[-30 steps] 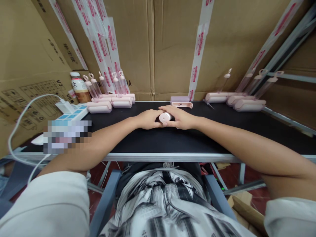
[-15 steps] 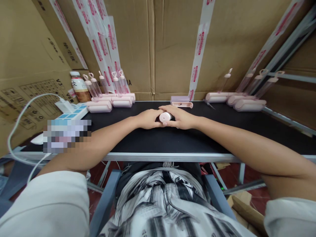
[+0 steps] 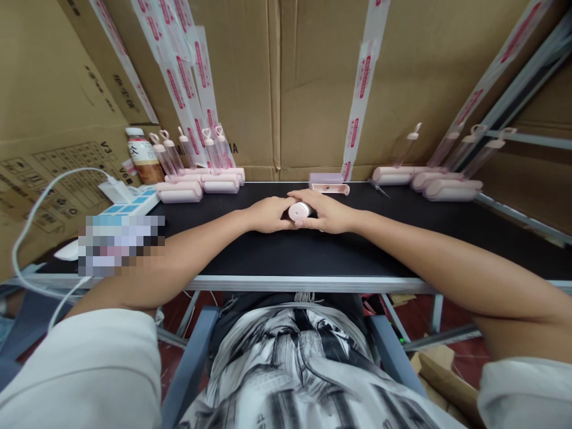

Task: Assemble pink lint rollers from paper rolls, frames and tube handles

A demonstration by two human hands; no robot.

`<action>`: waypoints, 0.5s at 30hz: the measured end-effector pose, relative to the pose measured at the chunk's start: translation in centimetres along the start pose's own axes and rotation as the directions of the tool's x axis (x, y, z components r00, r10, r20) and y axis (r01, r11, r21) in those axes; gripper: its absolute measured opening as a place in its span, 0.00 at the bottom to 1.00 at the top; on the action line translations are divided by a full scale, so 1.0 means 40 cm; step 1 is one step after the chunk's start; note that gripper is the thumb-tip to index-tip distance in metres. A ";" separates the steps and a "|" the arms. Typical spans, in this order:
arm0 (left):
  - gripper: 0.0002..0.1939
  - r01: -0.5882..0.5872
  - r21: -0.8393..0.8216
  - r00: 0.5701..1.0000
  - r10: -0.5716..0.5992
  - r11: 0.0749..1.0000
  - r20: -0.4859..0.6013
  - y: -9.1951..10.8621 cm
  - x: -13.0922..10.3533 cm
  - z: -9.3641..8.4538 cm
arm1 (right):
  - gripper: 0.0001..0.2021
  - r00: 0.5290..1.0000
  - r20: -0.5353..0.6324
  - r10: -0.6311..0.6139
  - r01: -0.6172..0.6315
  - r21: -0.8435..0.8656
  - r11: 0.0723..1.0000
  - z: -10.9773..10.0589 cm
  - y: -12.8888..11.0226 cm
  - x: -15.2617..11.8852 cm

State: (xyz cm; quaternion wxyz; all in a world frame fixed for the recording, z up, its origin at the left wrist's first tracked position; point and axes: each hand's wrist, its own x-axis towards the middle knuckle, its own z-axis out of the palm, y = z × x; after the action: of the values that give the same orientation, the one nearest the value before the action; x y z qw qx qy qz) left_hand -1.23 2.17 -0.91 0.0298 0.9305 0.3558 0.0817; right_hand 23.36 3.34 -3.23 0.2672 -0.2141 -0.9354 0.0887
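Lying between left grip (image 3: 269, 214) and right grip (image 3: 329, 212): pale cylinder (image 3: 298, 211).

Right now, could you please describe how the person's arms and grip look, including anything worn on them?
The left sleeve and right sleeve are loose, plain and whitish, ending near the elbows; the left one shows a curved seam or crease. Below them the forearms are bare. The left grip and the right grip are both ungloved hands, and no ring, watch or bracelet shows.
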 end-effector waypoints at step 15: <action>0.24 -0.010 -0.024 1.000 0.009 1.000 -0.006 -0.001 -0.002 0.000 | 0.46 1.000 -0.008 0.000 0.000 -0.002 1.000 0.000 -0.001 -0.001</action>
State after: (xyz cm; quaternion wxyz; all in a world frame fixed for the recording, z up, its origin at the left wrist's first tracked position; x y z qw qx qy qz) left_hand -1.34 2.15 -0.91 0.0394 0.9315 0.3505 0.0890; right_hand 23.39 3.27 -3.23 0.2708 -0.2149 -0.9343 0.0870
